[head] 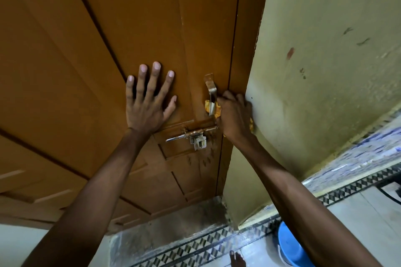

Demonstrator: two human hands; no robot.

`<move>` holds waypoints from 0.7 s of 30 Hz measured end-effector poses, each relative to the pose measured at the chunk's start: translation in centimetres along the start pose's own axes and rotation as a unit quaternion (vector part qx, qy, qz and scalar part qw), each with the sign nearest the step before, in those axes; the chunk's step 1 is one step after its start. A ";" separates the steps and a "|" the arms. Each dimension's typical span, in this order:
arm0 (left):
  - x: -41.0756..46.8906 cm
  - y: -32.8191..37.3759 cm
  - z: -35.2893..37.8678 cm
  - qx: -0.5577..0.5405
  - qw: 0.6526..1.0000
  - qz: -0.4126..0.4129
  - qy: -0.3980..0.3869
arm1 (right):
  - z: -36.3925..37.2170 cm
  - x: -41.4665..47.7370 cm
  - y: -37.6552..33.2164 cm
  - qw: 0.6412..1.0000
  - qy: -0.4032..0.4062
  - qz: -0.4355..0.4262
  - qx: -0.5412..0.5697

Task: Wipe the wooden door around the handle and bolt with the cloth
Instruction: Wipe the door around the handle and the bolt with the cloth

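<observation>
The brown wooden door fills the left and middle of the head view. A metal pull handle stands upright near its right edge, with a sliding bolt just below it. My left hand lies flat on the door with fingers spread, left of the handle. My right hand presses a yellow cloth against the door's edge, right beside the handle and above the bolt. Most of the cloth is hidden under that hand.
A pale green wall adjoins the door frame on the right. Patterned floor tiles run below the door. A blue bucket stands on the floor at the lower right, next to my foot.
</observation>
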State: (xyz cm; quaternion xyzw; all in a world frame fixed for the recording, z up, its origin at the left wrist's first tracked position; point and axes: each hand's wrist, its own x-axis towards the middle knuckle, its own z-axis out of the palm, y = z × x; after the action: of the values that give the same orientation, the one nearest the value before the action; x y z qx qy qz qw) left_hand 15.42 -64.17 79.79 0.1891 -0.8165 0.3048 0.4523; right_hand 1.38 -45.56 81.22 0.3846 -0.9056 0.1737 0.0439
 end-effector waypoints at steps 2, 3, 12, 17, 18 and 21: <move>0.1 -0.1 -0.1 0.000 1.000 -0.002 -0.003 | 0.1 -0.1 0.0 1.000 -0.008 0.015 -0.003; 0.1 0.0 -0.1 0.002 1.000 -0.001 -0.004 | 0.2 -0.3 0.0 1.000 -0.011 0.025 0.008; 0.3 0.1 -0.3 0.004 1.000 0.000 -0.007 | -3.7 0.9 0.9 0.875 -0.147 0.152 0.436; 0.1 0.1 -0.1 0.002 1.000 0.001 0.008 | -4.0 0.9 -0.2 0.858 -0.113 0.158 0.476; 0.1 0.1 0.0 0.003 1.000 0.001 0.009 | -3.3 0.8 0.0 0.899 -0.103 0.125 0.408; 0.1 0.1 0.0 -0.004 1.000 0.000 0.009 | -0.9 0.8 0.9 0.977 -0.063 0.033 0.199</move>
State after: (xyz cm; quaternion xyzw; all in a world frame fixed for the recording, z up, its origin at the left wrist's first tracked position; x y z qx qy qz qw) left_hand 15.31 -64.06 79.84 0.1842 -0.8135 0.3036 0.4606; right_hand 0.18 -45.18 82.01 0.3654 -0.8661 0.3271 -0.0968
